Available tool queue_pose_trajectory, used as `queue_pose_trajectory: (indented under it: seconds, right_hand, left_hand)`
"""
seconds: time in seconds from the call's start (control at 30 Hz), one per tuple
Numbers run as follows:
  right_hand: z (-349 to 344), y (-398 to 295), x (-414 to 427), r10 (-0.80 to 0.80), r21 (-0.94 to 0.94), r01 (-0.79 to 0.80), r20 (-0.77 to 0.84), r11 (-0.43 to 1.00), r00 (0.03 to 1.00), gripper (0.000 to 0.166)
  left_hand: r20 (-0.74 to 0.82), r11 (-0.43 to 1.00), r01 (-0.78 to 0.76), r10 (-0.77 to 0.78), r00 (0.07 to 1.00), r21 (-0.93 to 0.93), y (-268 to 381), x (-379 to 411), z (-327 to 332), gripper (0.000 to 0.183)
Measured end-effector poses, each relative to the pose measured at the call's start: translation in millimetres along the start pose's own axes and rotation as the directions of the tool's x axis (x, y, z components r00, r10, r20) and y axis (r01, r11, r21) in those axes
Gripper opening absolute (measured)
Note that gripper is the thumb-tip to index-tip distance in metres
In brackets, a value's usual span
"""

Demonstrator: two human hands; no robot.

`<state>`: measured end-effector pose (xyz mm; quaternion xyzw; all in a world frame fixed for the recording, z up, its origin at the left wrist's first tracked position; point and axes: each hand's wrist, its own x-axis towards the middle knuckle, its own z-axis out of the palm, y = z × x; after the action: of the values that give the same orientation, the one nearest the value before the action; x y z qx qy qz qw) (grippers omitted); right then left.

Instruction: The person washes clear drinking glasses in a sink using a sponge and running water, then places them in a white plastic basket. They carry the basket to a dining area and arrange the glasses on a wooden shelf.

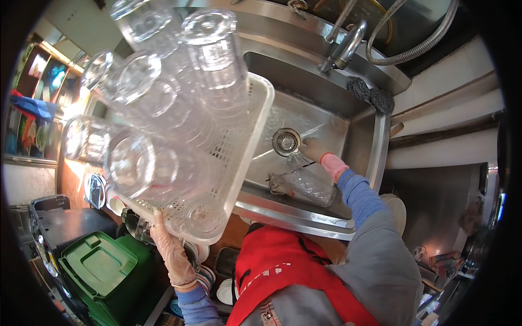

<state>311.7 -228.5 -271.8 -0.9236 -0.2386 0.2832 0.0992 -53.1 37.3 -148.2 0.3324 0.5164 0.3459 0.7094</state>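
Note:
My gloved left hand [169, 244] is at the near rim of a white perforated plastic basket [240, 175]. Several clear glasses or cups [134, 163] stand upside down in the basket; the nearest ones look blurred. Inside the stainless steel sink [338, 122], my gloved right hand [316, 150] reaches down beside the drain strainer [286, 141]. A clear, diamond-patterned vessel [314, 187] lies on the sink floor below that hand, close to a crumpled, wet-looking item [281, 184]. Whether the right fingers hold anything is not clear.
A curved faucet [346, 45] and a flexible metal hose [424, 49] are behind the sink. A dark mesh scrubber [371, 95] hangs over its right rim. At the lower left is a green lidded bin [102, 261]; stacked dishes [226, 291] sit below the sink.

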Motion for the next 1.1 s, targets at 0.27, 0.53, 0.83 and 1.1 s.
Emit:
queue_pose_trajectory:
  seconds: [0.27,0.53,0.83,1.1]
  right_hand:
    - [-13.6,51.7,7.4,0.289,0.131,-0.257,-0.408,0.957,0.866,0.033]
    - [-69.0,-26.0,52.4,0.002,0.626,0.509,-0.632,0.592,0.775,0.034]
    - [-151.9,-217.0,103.7,-0.561,0.505,0.537,-0.121,0.675,0.819,0.050]
    - [-82.1,-204.1,157.4,-0.573,0.600,0.688,-0.418,0.408,0.705,0.035]
  left_hand:
    - [-0.071,0.998,0.026,-0.030,0.997,-0.053,-11.7,1.6,8.9,0.034]
    - [-0.212,0.984,-0.110,0.139,0.967,0.142,-14.0,12.6,-5.0,0.036]
    - [-0.314,0.911,-0.184,0.309,0.898,0.370,3.8,-4.3,25.6,0.019]
    - [-0.347,0.922,-0.182,0.304,0.887,0.342,16.1,-8.9,22.8,0.022]
